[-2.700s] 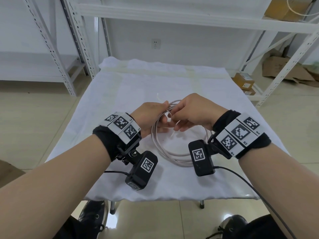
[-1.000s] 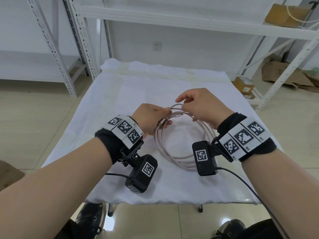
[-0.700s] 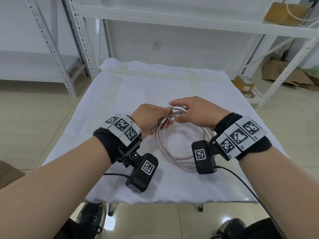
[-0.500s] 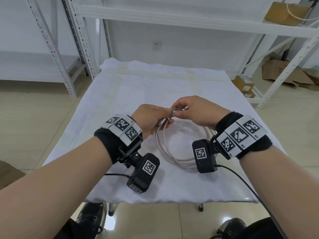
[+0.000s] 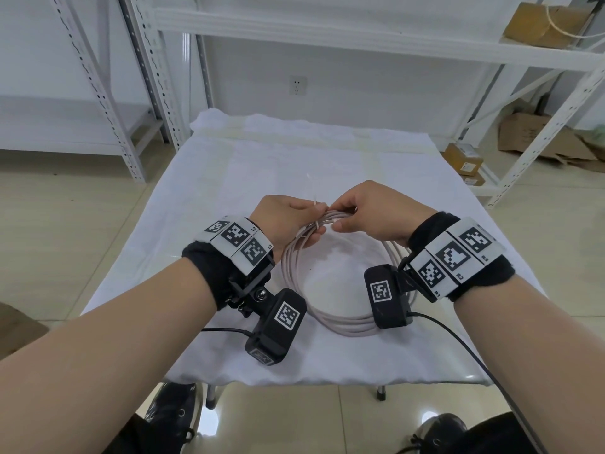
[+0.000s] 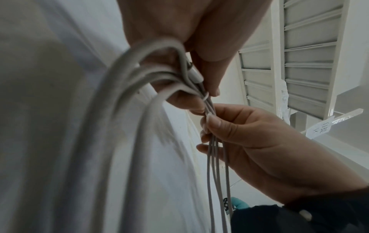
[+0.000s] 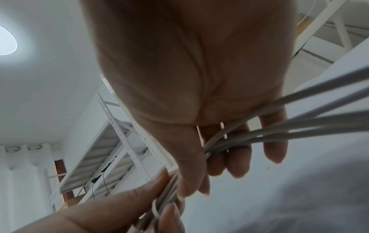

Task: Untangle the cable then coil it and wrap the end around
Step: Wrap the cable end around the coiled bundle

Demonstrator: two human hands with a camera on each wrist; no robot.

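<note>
A pale grey cable (image 5: 340, 322) lies coiled in several loops on the white cloth, its far side lifted by both hands. My left hand (image 5: 304, 221) grips the bundled strands, where a white connector (image 6: 194, 77) lies against its fingers. A thin white tie (image 6: 205, 96) loops around the bundle, and its free end (image 5: 314, 191) sticks up between the hands. My right hand (image 5: 343, 217) pinches the same bundle just to the right, fingers curled round the strands (image 7: 229, 145). In the right wrist view the left hand (image 7: 119, 209) and the tie (image 7: 155, 209) show at the bottom.
The cloth-covered table (image 5: 294, 158) has white metal shelving (image 5: 360, 37) behind it and to the left. Cardboard boxes (image 5: 463, 158) sit on the floor at the right. Black wrist camera leads (image 5: 474, 355) trail from my forearms over the near table edge.
My right hand came down from above the coil and closed in beside the left hand on the bundle. The thin tie end now stands up between the hands. The left hand stayed put.
</note>
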